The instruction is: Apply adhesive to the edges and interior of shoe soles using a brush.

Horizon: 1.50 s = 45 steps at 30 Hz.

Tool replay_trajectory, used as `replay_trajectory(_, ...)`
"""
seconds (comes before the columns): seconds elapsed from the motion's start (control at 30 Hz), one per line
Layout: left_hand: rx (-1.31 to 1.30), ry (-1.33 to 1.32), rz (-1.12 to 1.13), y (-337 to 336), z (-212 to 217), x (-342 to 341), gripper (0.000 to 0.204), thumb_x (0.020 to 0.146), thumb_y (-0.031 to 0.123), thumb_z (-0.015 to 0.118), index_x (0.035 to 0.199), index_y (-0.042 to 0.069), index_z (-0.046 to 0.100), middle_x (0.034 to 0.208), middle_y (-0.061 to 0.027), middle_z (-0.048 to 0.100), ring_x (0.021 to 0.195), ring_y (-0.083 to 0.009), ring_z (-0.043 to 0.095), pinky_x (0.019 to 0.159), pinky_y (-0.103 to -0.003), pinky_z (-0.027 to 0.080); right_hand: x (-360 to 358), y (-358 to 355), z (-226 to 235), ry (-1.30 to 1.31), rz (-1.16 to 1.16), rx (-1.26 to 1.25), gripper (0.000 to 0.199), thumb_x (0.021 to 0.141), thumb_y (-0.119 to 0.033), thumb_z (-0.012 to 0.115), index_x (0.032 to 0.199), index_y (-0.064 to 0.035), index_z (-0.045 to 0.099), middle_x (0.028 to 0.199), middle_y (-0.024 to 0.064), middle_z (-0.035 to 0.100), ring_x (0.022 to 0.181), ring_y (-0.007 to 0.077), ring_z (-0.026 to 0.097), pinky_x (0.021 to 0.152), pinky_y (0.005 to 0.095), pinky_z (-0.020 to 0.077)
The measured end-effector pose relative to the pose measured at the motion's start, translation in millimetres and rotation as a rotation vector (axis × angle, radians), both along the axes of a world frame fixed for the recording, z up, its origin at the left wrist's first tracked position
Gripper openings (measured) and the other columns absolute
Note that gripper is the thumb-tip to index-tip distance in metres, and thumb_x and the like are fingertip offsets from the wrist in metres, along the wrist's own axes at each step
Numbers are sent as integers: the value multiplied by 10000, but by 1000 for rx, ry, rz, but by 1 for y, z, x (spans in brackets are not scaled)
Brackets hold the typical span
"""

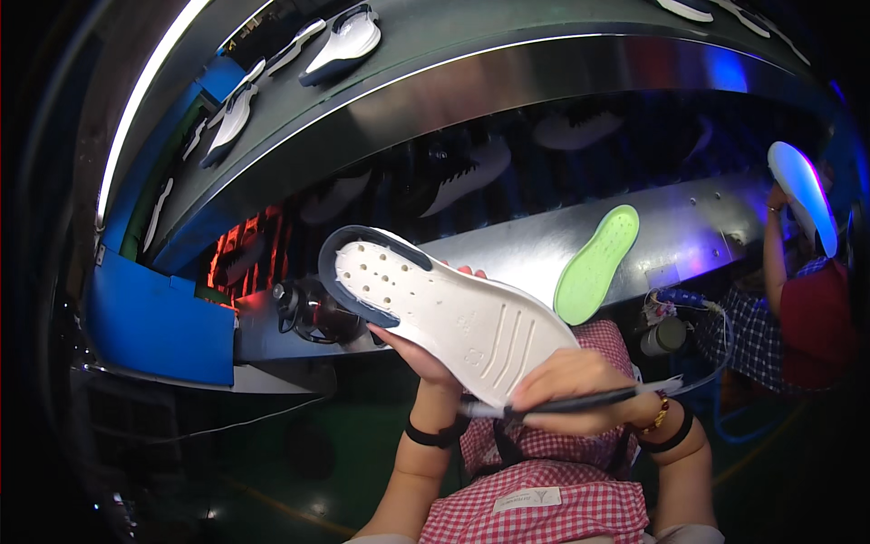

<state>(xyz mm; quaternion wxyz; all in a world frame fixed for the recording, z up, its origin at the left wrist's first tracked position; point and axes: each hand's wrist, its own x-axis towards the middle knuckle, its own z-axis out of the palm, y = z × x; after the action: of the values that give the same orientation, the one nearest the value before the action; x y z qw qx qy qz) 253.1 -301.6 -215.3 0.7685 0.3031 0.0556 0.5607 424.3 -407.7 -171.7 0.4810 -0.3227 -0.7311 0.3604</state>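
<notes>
two hands work at the white sole (pixel 462 317), tilted above your checked apron (pixel 544 503). the fingers of your left hand (pixel 421 356) wrap its middle; those of your right hand (pixel 580 374) close around a dark brush-like tool (pixel 589 400), near the toe edge. if your left grip slackens, the sole could tip; a rolling right wrist could smear its rim. the green insole (pixel 598 265) seems to overhang the worktop (pixel 698 231), so a knock could drop it.

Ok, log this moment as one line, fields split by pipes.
left hand holds white sole | right hand holds black brush-like tool by sole's near edge | nearby: green insole, metal ledge
</notes>
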Motion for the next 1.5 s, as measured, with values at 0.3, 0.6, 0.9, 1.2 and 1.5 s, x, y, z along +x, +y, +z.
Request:
replay_trajectory(0.3, 30, -97, 43, 6, 7, -1, 984, 698, 799, 343, 1293, 16, 343, 1250, -199, 437, 1143, -360, 431, 988, -487, 326, 26, -5, -10, 55, 85, -30, 178, 674, -79, 693, 847, -57, 660, 865, 76, 660, 835, 196, 629, 725, 300, 451)
replay_trajectory(0.6, 42, -130, 42, 1, 23, -6, 1030, 673, 808, 384, 1316, 6, 318, 1279, -248, 391, 1184, -389, 382, 1005, -515, 302, 37, -9, -15, 84, 59, -113, 213, 674, -123, 720, 875, -71, 674, 887, 55, 665, 880, 189, 595, 782, 307, 418)
replay_trajectory(0.9, 167, -357, -134, 3, 38, -8, 1012, 679, 746, 490, 1345, 17, 271, 1294, -291, 352, 1233, -450, 278, 1013, -587, 230, 44, -15, -16, 202, 72, -249, 246, 670, -116, 727, 908, -82, 679, 871, 30, 662, 876, 175, 561, 842, 317, 369)
replay_trajectory(1.2, 371, -231, -198, 8, 39, -6, 873, 763, 630, 518, 1364, 53, 258, 1352, -192, 350, 1279, -363, 258, 1085, -473, 156, 59, -16, -24, 204, 172, -272, 250, 640, -74, 741, 882, -57, 683, 871, 43, 667, 893, 174, 550, 845, 317, 405)
replay_trajectory(1.5, 351, -132, -115, 17, 34, -8, 935, 700, 666, 564, 1348, 48, 294, 1331, -199, 367, 1263, -377, 267, 1066, -503, 180, 58, -20, -38, 52, 2, -315, 241, 661, -15, 711, 899, -20, 671, 912, 83, 657, 955, 190, 541, 871, 321, 416)
